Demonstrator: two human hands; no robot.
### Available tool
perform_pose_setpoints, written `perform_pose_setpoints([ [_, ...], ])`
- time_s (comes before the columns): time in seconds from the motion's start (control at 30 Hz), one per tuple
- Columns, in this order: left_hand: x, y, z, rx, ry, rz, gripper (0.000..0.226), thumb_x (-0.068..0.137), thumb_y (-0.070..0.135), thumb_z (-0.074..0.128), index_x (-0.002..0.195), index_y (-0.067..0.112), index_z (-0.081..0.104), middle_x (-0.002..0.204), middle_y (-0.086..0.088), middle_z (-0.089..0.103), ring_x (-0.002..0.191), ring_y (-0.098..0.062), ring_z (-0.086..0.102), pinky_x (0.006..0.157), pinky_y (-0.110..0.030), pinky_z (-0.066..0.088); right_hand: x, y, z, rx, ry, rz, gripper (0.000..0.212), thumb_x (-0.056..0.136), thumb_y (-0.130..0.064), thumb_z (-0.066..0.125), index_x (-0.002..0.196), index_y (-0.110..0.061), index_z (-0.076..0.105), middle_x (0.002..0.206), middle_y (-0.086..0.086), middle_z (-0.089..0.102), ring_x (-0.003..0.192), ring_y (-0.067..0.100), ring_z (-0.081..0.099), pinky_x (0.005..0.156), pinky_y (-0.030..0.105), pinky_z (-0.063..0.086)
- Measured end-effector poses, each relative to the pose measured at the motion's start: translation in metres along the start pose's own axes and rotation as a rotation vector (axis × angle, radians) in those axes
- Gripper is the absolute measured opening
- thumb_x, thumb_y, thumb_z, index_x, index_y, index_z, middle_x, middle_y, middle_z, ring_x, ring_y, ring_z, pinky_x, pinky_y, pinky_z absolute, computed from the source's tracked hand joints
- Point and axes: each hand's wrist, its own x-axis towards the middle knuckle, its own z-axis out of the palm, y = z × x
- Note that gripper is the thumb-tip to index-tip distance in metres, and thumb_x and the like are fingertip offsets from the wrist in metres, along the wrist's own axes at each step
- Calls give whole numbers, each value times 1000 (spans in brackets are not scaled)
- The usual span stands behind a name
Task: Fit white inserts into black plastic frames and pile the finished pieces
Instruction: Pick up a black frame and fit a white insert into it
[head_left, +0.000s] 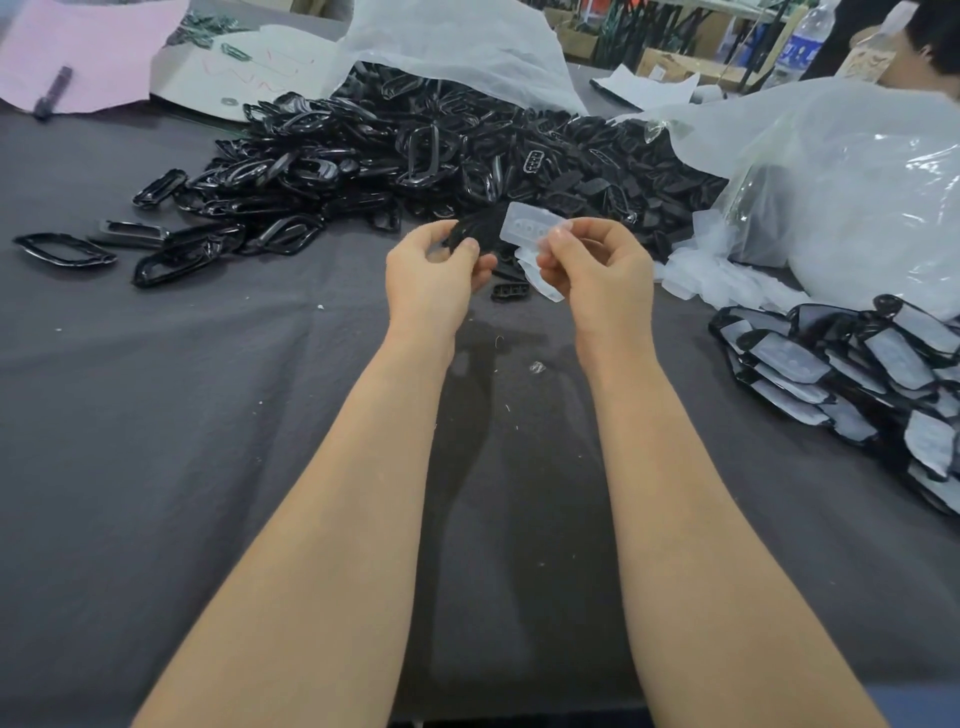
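Insert and frame held apart, fitting not yet begun.
A white insert (530, 227) is pinched by the right hand (592, 270); a black frame (475, 231) is gripped by the left hand (434, 275); alignment is judged next.

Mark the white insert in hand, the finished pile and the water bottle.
white insert (527, 226): head view, flat face.
finished pile (795, 356): head view, a front piece.
water bottle (802, 52): head view, label.

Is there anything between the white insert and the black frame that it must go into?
Nothing visible. The right hand pinches the white insert right beside the black frame that the left hand holds; no object lies between them.
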Motion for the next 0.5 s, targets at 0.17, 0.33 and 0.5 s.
perform_pose_setpoints([
  [0.17, 4, 9, -9, -404, -37, -212, 13, 96, 4, 55, 88, 12, 62, 79, 0, 71, 69, -2, 66, 68, -14, 54, 2, 4, 1, -47, 28, 49, 14, 87, 0, 61, 81, -12, 57, 74, 4, 65, 59, 4, 62, 64, 19, 53],
  [0.33, -1, 7, -1, -167, -185, -154, 18, 96, 8, 57, 83, 20, 62, 82, 6, 63, 74, -3, 56, 72, -20, 46, 2, 5, 2, -86, -8, 56, 16, 88, 0, 59, 81, -14, 57, 73, 2, 67, 58, 3, 63, 64, 19, 55],
  [0.5, -2, 6, -1, -43, -232, -116, 17, 97, 7, 54, 88, 15, 65, 87, 3, 66, 80, -6, 61, 80, -23, 53, 1, 5, 2, -112, -62, 62, 16, 90, -2, 58, 83, -16, 57, 72, -2, 66, 60, 2, 63, 65, 19, 53],
])
